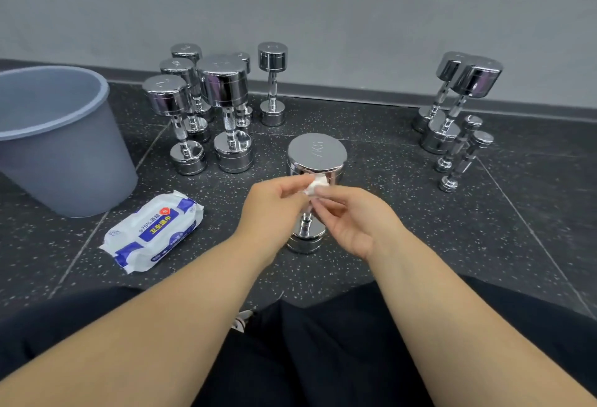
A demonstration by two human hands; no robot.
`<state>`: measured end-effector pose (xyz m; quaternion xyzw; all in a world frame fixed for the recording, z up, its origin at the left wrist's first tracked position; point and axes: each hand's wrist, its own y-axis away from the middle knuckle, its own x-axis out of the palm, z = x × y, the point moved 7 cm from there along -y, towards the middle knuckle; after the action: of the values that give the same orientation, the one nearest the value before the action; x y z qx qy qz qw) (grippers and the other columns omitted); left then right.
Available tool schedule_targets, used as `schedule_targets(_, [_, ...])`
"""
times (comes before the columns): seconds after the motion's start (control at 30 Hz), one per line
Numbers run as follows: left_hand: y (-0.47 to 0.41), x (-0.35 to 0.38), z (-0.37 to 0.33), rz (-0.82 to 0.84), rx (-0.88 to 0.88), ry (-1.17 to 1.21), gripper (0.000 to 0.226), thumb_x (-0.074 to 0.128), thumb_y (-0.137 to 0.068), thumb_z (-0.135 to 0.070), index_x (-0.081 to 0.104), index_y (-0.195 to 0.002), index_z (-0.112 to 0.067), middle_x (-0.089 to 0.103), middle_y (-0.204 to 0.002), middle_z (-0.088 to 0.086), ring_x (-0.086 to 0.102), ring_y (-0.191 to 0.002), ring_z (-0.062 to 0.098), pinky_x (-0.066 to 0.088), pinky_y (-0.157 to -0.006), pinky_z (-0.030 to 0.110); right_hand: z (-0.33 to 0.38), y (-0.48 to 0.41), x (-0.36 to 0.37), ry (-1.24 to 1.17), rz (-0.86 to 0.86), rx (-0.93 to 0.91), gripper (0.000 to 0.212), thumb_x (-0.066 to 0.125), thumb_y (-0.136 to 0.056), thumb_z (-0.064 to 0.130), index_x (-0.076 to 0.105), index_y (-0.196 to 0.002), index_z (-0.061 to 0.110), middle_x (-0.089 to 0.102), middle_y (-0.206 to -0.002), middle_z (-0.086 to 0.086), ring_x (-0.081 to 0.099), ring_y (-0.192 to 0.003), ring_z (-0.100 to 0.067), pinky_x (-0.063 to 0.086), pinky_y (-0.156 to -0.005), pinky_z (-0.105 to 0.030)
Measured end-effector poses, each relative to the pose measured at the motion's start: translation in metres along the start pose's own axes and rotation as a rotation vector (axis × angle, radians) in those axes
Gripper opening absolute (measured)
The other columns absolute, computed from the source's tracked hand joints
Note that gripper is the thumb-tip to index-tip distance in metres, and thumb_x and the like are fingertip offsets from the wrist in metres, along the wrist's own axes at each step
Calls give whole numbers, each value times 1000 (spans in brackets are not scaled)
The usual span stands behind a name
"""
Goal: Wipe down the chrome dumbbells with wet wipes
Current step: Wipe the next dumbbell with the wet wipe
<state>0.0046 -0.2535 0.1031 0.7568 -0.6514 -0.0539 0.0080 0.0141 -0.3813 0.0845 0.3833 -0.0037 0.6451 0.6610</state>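
The person sits on the speckled black floor [420,229] with a 7 kg chrome dumbbell [316,154] standing on end just in front of them, and a small wadded wet wipe [315,187] held against the side of its upper head. By my reckoning this one is mid-wipe. A cluster of dumbbells [226,83] stands upright to the left near the wall, a single dumbbell [273,58] stands apart from it, and a smaller group [475,80] stands to the right, with two little ones lying beside it. All shine alike, so I cannot tell which have been cleaned. If the two groups are done and undone piles, a fair share of the job remains either way. The pack of wipes [153,230] lies on the floor at the left, near the grey bin [74,174], whose inside I cannot see. Both forearms reach forward and meet over the dumbbell. The left hand [271,209] has its grip closed on the wipe, pinching it at the fingertips. The right hand [352,222], palm turned partly up, pinches the same wad from the other side, its lower fingers loosely curled in front of the handle.
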Motion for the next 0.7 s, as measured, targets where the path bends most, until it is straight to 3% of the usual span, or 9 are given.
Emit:
schedule_targets(0.07, [6, 0, -2, 3, -19, 64, 35, 65, -86, 2, 75, -91, -32, 76, -94, -10, 71, -92, 6, 54, -91, 27, 7, 5, -5, 29, -119, -143, 22, 65, -81, -15, 63, -102, -7, 64, -85, -19, 70, -72, -17, 60, -72, -23])
schedule_targets(0.17, [3, -17, 2, -146, -47, 142, 25, 67, -87, 1, 74, -91, -23, 75, -94, -5, 71, -87, 7, 57, -87, 29, 22, 9, -10, 193, -310, -379, 22, 69, -75, -12, 61, -88, 4, 66, -78, -12, 67, -69, -19, 59, -75, -30])
schedule_targets(0.3, [-6, -19, 16, -145, -175, 169, 37, 64, -88, 2, 64, -121, -15, 65, -110, -3, 63, -95, 5, 55, -92, 29, 6, 1, -14, 317, -374, -341, 24, 64, -73, -13, 70, -73, 10, 71, -76, -14, 64, -72, -22, 57, -82, -40])
schedule_targets(0.37, [-8, -12, 19, -113, -186, 190, 42, 60, -90, 4, 61, -128, -15, 65, -117, -3, 63, -104, 6, 54, -96, 30, 8, 2, -17, 306, -409, -380, 25, 63, -73, -11, 72, -72, 13, 73, -77, -12, 63, -71, -18, 56, -71, -33])
schedule_targets(0.5, [-15, -10, 16, -125, -187, 264, 40, 54, -92, 6, 64, -121, -20, 68, -110, -4, 66, -103, 9, 54, -95, 29, 29, 6, -20, 283, -468, -474, 27, 63, -77, -6, 76, -80, 17, 71, -72, 0, 57, -61, -8, 45, -53, -16])
schedule_targets(0.57, [-17, -9, 16, -128, -192, 272, 42, 55, -91, 5, 62, -126, -17, 68, -113, -1, 67, -103, 12, 54, -94, 29, 27, 6, -23, 305, -488, -465, 29, 64, -78, -5, 77, -78, 20, 73, -72, 1, 58, -64, -8, 46, -57, -18])
schedule_targets(0.63, [-17, -8, 15, -125, -187, 276, 44, 56, -90, 7, 61, -128, -16, 68, -114, -1, 67, -104, 12, 55, -92, 28, 38, 8, -15, 378, -488, -577, 32, 65, -82, 1, 76, -72, 28, 73, -73, 12, 60, -66, -3, 49, -63, -19])
schedule_targets(0.7, [-19, -7, 15, -136, -184, 290, 44, 54, -90, 9, 62, -124, -17, 68, -111, -3, 68, -102, 10, 55, -90, 26, 59, 7, 4, 588, -463, -705, 29, 60, -88, 7, 79, -85, 29, 75, -88, 14, 65, -77, -4, 50, -71, -24])
